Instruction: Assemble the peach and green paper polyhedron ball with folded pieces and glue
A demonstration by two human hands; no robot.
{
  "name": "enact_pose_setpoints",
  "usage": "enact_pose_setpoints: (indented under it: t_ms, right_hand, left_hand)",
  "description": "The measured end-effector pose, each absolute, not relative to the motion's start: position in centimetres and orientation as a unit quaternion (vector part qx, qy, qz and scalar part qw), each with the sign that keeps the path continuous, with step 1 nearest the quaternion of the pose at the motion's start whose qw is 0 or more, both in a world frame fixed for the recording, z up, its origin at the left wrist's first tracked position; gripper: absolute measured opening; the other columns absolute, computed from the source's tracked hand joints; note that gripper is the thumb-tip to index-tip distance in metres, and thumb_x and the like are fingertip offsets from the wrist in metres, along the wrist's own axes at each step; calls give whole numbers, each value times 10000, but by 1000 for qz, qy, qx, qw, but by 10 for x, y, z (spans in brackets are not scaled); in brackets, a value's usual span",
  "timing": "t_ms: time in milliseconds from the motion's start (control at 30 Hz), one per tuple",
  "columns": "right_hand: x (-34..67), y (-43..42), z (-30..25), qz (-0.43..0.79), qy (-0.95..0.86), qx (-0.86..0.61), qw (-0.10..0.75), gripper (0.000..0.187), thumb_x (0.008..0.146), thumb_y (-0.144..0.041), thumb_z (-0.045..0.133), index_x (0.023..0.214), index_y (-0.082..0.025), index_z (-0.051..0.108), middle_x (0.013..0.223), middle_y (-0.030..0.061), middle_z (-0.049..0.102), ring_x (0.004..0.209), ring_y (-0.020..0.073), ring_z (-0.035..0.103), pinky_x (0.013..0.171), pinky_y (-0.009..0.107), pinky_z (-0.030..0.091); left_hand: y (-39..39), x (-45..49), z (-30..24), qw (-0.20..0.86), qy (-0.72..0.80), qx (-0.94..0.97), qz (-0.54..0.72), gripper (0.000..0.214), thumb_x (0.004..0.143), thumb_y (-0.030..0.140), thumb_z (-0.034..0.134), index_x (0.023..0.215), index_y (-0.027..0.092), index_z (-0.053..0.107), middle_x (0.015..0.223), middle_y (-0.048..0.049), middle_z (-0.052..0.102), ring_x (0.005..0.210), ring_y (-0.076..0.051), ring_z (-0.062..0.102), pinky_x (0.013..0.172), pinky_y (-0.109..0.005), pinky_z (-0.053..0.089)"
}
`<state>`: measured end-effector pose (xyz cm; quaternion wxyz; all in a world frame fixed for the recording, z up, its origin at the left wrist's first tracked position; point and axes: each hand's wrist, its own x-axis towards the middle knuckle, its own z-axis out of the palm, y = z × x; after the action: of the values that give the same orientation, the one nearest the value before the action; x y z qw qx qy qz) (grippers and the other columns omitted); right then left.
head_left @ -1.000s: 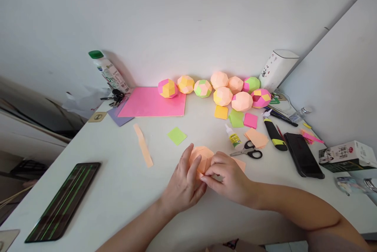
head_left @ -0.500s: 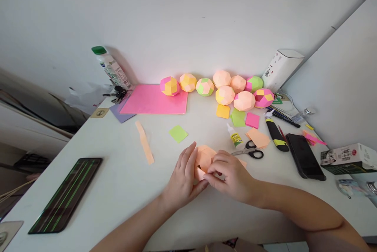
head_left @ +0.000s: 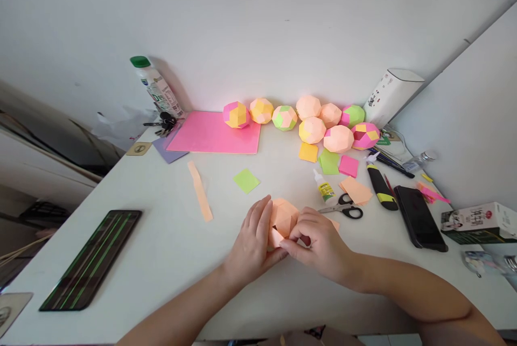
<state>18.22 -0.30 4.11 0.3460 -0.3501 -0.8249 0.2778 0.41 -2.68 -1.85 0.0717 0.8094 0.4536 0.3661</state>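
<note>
A peach faceted paper ball (head_left: 284, 215) sits between both hands above the table, with a small dark gap in its near side. My left hand (head_left: 252, 238) cups it from the left, fingers along its side and thumb below. With thumb and fingers closed, my right hand (head_left: 313, 235) pinches the ball's lower right edge. Partly hidden behind the right hand lies a piece of peach paper (head_left: 335, 224). Just beyond it are scissors (head_left: 344, 207), a small glue bottle (head_left: 324, 187) and peach paper sheets (head_left: 356, 190).
Several finished paper balls (head_left: 312, 130) line the wall. A green paper square (head_left: 246, 180) and a peach strip (head_left: 200, 192) lie to the left, near a pink board (head_left: 214, 138). A phone (head_left: 420, 218) and a utility knife (head_left: 382, 188) are at right, a dark striped tray (head_left: 91, 260) at left.
The view has shifted slightly. My right fingers have moved a little on the ball's lower edge, and more of the ball's top now shows. Both hands still hold it.
</note>
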Motion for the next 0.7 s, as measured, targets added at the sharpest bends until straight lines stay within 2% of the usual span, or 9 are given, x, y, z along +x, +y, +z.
enact_pose_setpoints:
  t_ms: [133,433,600,700]
  right_hand:
    - [180,-4,40,261,-826,-341,364,305,849,-226,634,586,-203,482,541,-39,447,553,120,432,574,266,417]
    - [176,-4,38,253,-825,-336,377,314,879,-240,603,596,-210,469,543,-34,467,558,127,431,594,280,428]
    - [181,1,44,284,-840,-310,343,263,894,-329,614,677,-201,540,620,-3,572,603,136,465,630,283,441]
    - [185,4,49,288,-854,-302,310,179,895,-306,614,761,-200,561,652,-1,587,641,141,504,633,269,447]
  left_hand:
    - [-28,6,-19,45,449,812,369,789,927,429,505,1498,108,66,1405,-286,340,1319,-390,357,980,-563,439]
    - [-24,7,-20,14,427,829,360,757,957,457,392,1506,87,25,1435,-295,290,1334,-410,315,976,-590,415]
    - [-22,3,-20,33,418,835,356,763,955,552,302,1512,126,2,1462,-287,241,1334,-418,306,962,-607,404]
    - [-20,1,-19,65,411,833,365,754,954,537,323,1514,148,-2,1466,-277,232,1339,-409,303,971,-602,401]
